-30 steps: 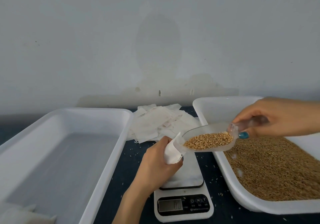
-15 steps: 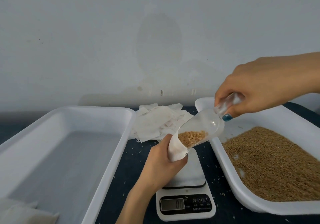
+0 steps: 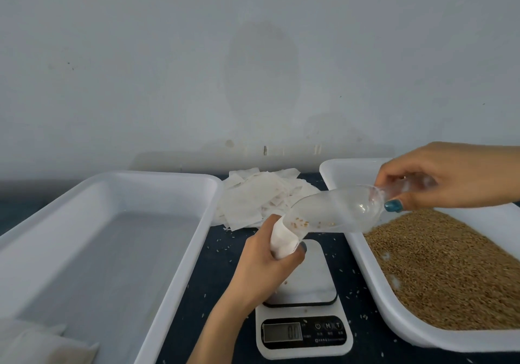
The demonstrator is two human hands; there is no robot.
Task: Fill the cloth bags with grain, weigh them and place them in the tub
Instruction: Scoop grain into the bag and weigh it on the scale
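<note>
- Left hand [image 3: 264, 265] grips a white bag [image 3: 281, 241], fingers and thumb curled round it. The bag is held upright above the scale's platform, mouth facing up and to the right.
- Right hand [image 3: 450, 179] pinches the handle of a clear scoop [image 3: 337, 210] between curled fingers and thumb.
- Scoop is tilted, lip down to the left, with the lip at the bag's mouth. A few grains lie inside near the lip.
- Scale [image 3: 305, 332] stands on the dark table [image 3: 219, 285] between the two tubs. Its display appears to read zeros.
- Left tub [image 3: 140, 178] is white. Flat bags [image 3: 42, 346] lie in its near left corner; whether they are filled cannot be told.
- Right tub [image 3: 349, 166] holds grain [image 3: 450, 273] spread across its floor, with thin patches near the left wall.
- Empty bags [image 3: 253, 200] lie in a loose pile on the table at the back, between the tubs and beyond the scale.
- Stray grains are scattered on the table round the scale.
- Wall [image 3: 253, 54] behind is pale grey and stained.
</note>
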